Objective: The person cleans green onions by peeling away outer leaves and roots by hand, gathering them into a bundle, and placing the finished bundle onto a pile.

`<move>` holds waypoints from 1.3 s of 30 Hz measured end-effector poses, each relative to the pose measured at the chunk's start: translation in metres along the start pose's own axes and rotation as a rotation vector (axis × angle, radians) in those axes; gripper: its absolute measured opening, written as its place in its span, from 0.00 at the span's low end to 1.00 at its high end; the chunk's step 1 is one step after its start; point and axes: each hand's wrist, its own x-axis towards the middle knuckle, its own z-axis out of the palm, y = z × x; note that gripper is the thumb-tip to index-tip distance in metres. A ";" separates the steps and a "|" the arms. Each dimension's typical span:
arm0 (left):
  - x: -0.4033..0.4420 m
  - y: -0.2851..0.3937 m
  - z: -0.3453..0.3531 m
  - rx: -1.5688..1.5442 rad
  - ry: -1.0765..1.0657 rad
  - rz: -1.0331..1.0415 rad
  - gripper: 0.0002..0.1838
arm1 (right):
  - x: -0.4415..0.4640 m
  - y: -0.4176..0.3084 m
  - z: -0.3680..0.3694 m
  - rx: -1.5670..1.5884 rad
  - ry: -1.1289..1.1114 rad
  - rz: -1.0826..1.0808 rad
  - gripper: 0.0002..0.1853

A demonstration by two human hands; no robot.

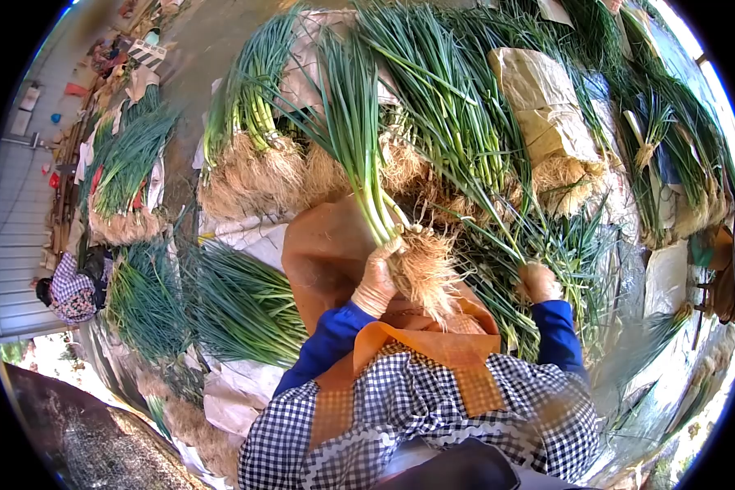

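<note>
My left hand (377, 279) is wrapped round the lower stems of a bunch of green onions (359, 147). Its green leaves point away from me, and the tan roots (426, 276) hang toward my lap over an orange apron (327, 253). To the right, my right hand (541, 282) is closed at a loose heap of green onions (576, 253). A long stalk runs into its fingers, which are partly turned from view.
Root-ended bundles of green onions (253, 171) lie ahead, some beside brown paper (543, 98). More leaves (241, 302) spread to my left on pale sheeting (237, 400). Another person (73, 290) sits at far left, and more bundles (665, 147) lie at far right.
</note>
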 end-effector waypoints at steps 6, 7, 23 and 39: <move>-0.002 -0.012 0.016 0.020 0.096 -0.072 0.14 | -0.033 -0.090 -0.136 0.946 0.354 -0.618 0.20; -0.004 -0.012 0.011 0.023 0.104 -0.064 0.14 | -0.019 -0.118 -0.138 1.286 0.174 -0.900 0.21; -0.012 -0.014 -0.016 0.200 0.146 0.005 0.13 | -0.060 -0.054 -0.120 1.463 -0.190 -0.771 0.19; -0.012 -0.025 0.002 0.325 0.157 0.075 0.11 | -0.011 -0.143 -0.125 0.635 0.751 -0.827 0.21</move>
